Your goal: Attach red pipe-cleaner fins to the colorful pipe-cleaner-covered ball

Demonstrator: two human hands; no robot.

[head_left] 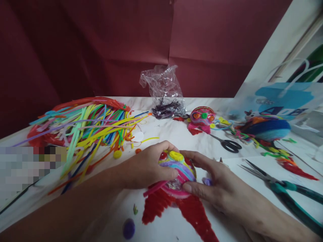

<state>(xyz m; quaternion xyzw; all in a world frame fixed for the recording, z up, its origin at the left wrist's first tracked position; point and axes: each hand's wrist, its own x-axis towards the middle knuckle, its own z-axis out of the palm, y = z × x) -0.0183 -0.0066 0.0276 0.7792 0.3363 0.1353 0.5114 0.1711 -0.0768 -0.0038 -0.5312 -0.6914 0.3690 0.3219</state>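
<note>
Both hands hold a small colourful pipe-cleaner craft piece [178, 170] on the white marble table [176, 134]. It is a domed shape wound from pink, purple, blue and yellow pipe cleaners, with red fuzzy fins [196, 211] spreading toward me. My left hand [148, 166] grips its left side, thumb across the front. My right hand [214, 183] grips its right side, thumb pressed on the pink lower rim. A small purple pompom [207, 181] lies under my right fingers.
A big heap of loose pipe cleaners [85, 124] lies at the left. A plastic bag [165, 94] stands at the back. A similar finished craft piece [202, 117], black scissors [227, 144], a blue-orange wound piece [267, 129] and green-handled pliers [285, 191] lie at the right. A purple pompom [129, 228] sits near me.
</note>
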